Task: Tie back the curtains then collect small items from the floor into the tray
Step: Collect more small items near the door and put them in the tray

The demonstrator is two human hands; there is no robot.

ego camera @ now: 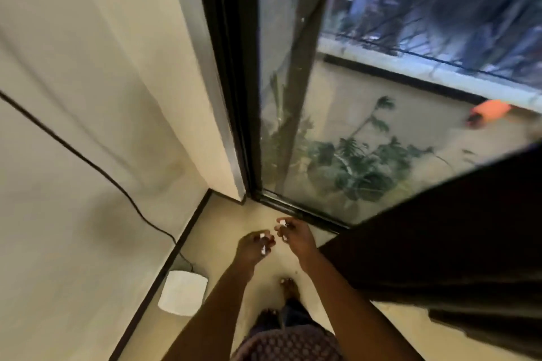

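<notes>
Dark, heavy curtain fabric [457,243] fills the lower right of the frame, its edge running diagonally from the right border down towards your right forearm, and it hangs loose, with no tie visible around it. Your left hand [253,246] and right hand [294,236] are held out side by side just below the middle of the frame, close together but not touching, above the pale beige floor [264,281]. The fingers of both hands are curled, and small white specks show at the fingertips; the blur makes it impossible to tell whether these are painted nails or small items pinched there, so the grip of either hand cannot be judged. No tray can be picked out in this view.

A black-framed glass sliding door [281,97] runs down the centre, with a leafy green plant [357,164] and an orange object [488,113] behind the glass at the right. The cream wall [73,126] takes the left side, crossed by a thin black cable [96,167] that leads down to a white rounded box [183,291] on the floor at the lower left. Your bare feet [289,287] show at the bottom centre.
</notes>
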